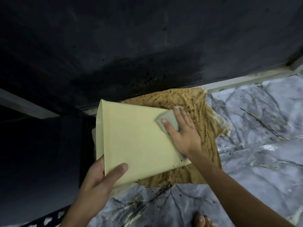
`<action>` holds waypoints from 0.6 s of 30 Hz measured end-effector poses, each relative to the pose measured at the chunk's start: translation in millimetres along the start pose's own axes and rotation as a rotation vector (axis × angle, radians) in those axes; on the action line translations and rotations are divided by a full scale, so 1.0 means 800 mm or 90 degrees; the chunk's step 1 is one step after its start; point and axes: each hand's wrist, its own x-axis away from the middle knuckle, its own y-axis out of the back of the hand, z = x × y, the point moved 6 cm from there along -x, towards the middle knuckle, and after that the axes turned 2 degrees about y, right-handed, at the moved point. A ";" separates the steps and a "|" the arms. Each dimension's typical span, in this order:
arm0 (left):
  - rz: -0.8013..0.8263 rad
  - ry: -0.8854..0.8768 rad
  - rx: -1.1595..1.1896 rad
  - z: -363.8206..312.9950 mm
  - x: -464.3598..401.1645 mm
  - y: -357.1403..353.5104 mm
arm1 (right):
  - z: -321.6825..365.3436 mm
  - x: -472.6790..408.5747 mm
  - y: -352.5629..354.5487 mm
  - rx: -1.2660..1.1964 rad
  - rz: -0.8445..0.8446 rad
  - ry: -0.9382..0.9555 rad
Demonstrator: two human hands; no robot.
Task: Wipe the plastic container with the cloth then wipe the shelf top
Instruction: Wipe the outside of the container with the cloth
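A pale yellow plastic container (134, 141) shows its flat side, tilted, in the middle of the view. My left hand (100, 182) grips its lower left corner, thumb on top. My right hand (182, 135) lies flat on its upper right part and presses a small grey-green cloth (167, 119) against the surface. Part of the cloth is hidden under my palm. The container rests over a brown stained sheet (188, 102).
Grey marble-patterned floor (255, 161) with dark specks spreads to the right and below. A dark wall (131, 46) with a pale skirting strip (246, 78) fills the top. A black perforated metal bar (49, 217) sits at lower left. A bare foot (200, 220) is at the bottom edge.
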 end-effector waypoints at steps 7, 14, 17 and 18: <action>0.040 -0.014 -0.050 -0.012 -0.002 -0.009 | 0.037 0.097 -0.026 0.011 -0.039 0.012; 0.085 -0.025 -0.017 -0.029 0.004 -0.019 | 0.139 0.107 -0.038 0.048 0.043 0.176; 0.070 -0.017 -0.016 -0.027 0.003 -0.019 | 0.120 0.092 -0.027 0.052 0.019 0.182; 0.061 -0.012 -0.011 -0.024 0.003 -0.017 | 0.108 0.087 -0.026 0.057 0.012 0.170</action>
